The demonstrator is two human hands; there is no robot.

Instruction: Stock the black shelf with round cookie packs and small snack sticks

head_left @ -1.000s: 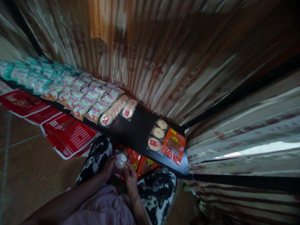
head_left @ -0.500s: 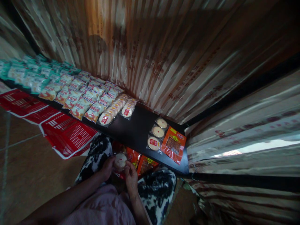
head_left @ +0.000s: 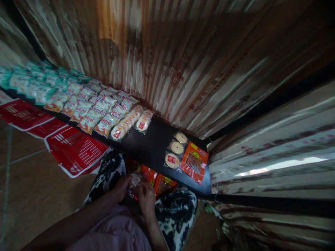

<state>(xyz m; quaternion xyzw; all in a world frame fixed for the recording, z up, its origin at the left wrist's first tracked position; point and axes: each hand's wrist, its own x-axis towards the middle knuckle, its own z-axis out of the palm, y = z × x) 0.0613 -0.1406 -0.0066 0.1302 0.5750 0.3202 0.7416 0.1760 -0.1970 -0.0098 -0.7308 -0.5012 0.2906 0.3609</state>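
Between my knees, my left hand point(head_left: 122, 187) is closed on the left side of a round, clear-wrapped cake point(head_left: 134, 182). My right hand point(head_left: 146, 194) grips the cake's right side, its fingers bent over the wrapper and hiding part of it. Just beyond the hands, orange packets point(head_left: 162, 184) lie low between my legs, below the shelf edge. On the black shelf point(head_left: 154, 143), three wrapped round cakes point(head_left: 172, 160) form a short row beside an orange packet point(head_left: 194, 161). Farther left lie two rows of overlapping round cakes point(head_left: 142, 124).
Several white snack bags point(head_left: 106, 123) and teal bags point(head_left: 43, 92) cover the shelf's left part. Red printed bags point(head_left: 78, 150) hang along its front edge. Pleated plastic sheeting point(head_left: 183, 62) rises behind the shelf, with a dark bar point(head_left: 274, 101) at the right.
My right hand has shifted slightly left and its fingers now cover more of the cake. The cake has tilted a little. The goods on the shelf have not moved.
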